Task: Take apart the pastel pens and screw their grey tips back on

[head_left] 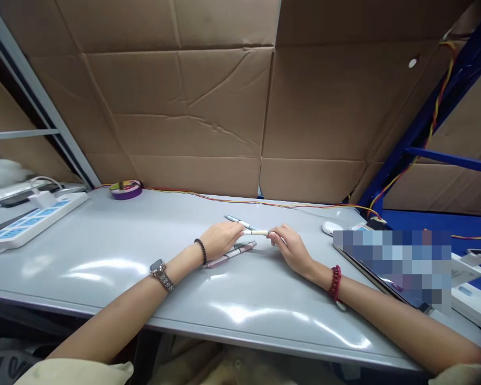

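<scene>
A cream-coloured pen [257, 232] is stretched level between my two hands, above the grey table. The fingers of my left hand [223, 239] are closed on its left end. At the other end, my right hand [287, 245] pinches the tip between thumb and fingers. Behind the held pen lies a light blue pen [239, 222], partly hidden. Just in front, a pink pen [230, 255] rests on the table beside my left hand, with another pen partly covered near it.
A white power strip [36, 222] stands at the left, and a purple roll of tape [125, 190] at the back. Red and yellow wires [224, 200] run along the cardboard wall [192, 107]. At right are a white mouse [331, 228] and a dark flat device [401, 291], partly blurred out.
</scene>
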Motion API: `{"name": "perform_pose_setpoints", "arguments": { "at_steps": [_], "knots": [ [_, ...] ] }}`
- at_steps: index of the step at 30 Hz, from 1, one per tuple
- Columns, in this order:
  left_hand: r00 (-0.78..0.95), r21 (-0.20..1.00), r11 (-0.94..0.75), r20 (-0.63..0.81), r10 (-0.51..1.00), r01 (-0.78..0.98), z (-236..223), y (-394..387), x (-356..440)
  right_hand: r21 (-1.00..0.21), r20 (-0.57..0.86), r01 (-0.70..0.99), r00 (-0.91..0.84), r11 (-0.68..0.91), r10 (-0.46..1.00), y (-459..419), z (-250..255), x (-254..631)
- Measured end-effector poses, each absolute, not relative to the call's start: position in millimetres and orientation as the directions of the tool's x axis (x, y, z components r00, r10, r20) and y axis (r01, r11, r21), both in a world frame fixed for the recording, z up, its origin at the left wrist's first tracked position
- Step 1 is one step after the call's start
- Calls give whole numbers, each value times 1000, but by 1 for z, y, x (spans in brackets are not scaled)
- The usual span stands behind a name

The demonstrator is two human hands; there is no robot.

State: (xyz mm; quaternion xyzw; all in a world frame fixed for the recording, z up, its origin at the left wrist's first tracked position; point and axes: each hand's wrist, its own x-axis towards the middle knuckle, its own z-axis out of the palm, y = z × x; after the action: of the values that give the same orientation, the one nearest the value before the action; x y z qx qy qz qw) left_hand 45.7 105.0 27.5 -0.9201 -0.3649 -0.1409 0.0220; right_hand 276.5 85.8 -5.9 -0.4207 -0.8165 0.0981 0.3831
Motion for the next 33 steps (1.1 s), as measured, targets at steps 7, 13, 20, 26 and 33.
{"name": "perform_pose_setpoints", "arguments": {
  "at_steps": [7,13,20,26,33],
  "knots": [
    [683,35,-719,283,674,695,25,100,46,-444,502,643,-398,624,768,86,-5,277],
    [666,21,-722,368,649,691,24,99,51,-487,515,647,-329,587,791,87,-6,275],
    [694,11,-749,365,620,663,25,100,50,-545,565,563,-300,621,769,85,-4,274],
    [735,0,-781,336,589,625,27,98,50,-546,598,505,-323,668,733,80,-3,273],
    [784,-48,-812,301,543,581,20,101,48,-490,548,554,-405,673,732,76,-3,271]
  ]
}}
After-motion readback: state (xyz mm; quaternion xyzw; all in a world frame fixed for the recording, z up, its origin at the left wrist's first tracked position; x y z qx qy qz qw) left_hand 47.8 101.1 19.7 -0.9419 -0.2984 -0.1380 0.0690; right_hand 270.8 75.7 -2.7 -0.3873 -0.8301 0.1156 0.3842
